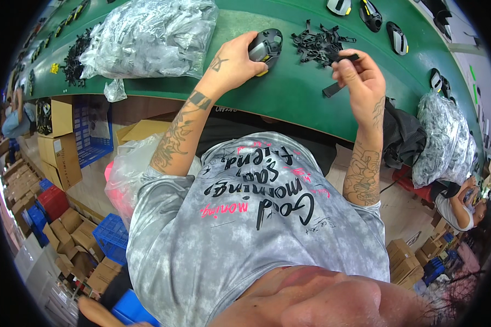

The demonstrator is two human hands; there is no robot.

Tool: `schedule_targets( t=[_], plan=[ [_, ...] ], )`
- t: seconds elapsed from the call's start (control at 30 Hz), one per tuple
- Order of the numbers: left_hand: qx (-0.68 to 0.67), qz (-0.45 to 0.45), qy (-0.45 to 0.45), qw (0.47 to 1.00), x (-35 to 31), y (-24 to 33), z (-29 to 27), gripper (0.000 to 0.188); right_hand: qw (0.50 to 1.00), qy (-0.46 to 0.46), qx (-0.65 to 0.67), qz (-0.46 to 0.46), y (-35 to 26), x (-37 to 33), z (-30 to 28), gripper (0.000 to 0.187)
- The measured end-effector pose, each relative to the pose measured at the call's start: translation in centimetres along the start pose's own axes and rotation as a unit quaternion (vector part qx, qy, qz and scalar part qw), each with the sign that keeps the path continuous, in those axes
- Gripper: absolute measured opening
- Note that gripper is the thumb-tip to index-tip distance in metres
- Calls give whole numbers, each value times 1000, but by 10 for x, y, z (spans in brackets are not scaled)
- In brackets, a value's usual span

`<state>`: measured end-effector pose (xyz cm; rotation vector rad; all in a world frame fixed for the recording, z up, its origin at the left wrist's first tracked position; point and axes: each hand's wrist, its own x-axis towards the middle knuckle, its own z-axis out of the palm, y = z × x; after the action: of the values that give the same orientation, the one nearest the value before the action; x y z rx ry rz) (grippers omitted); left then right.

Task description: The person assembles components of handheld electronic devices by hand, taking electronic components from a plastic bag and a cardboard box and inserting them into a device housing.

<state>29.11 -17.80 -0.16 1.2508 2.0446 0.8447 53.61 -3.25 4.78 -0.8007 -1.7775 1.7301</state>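
Observation:
My left hand (232, 64) is closed round a black-and-grey mouse-shaped device (266, 46) with a yellow accent, resting on the green bench. Its fingers and thumb grip the near and left sides. To the right, my right hand (360, 75) pinches a small dark piece (350, 57) between thumb and fingers, apart from the device. A flat black strip (331, 90) shows just below those fingers; I cannot tell whether it is held or lies on the bench. Beside the right hand spreads a loose pile of black plastic clips (317, 44).
Large clear bags of wrapped parts lie at the left (147, 41) and right (444, 139). Several similar devices (397, 38) stand along the far right of the green bench (289, 101). Another dark pile (73, 62) is far left. Cardboard boxes (60, 158) and a blue crate (112, 237) stand below.

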Motion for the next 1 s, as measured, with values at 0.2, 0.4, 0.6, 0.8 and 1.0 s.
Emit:
schedule_targets(
  t=[0.2,0.4,0.6,0.8,1.0],
  plan=[
    [-225,25,-59,972,-19,4,6,71,982,-97,108,118,18,-11,34,24],
    [-513,-48,-130,847,-20,-26,31,64,987,-15,-60,145,65,-2,40,23],
    [-539,-44,-102,835,-22,-17,53,62,978,28,-201,43,49,-8,49,27],
    [-547,-21,-124,827,-17,-25,59,63,965,35,-259,15,52,-5,48,25],
    [-550,-11,-121,826,-17,-28,61,62,956,40,-290,20,34,-8,54,24]
  ],
)
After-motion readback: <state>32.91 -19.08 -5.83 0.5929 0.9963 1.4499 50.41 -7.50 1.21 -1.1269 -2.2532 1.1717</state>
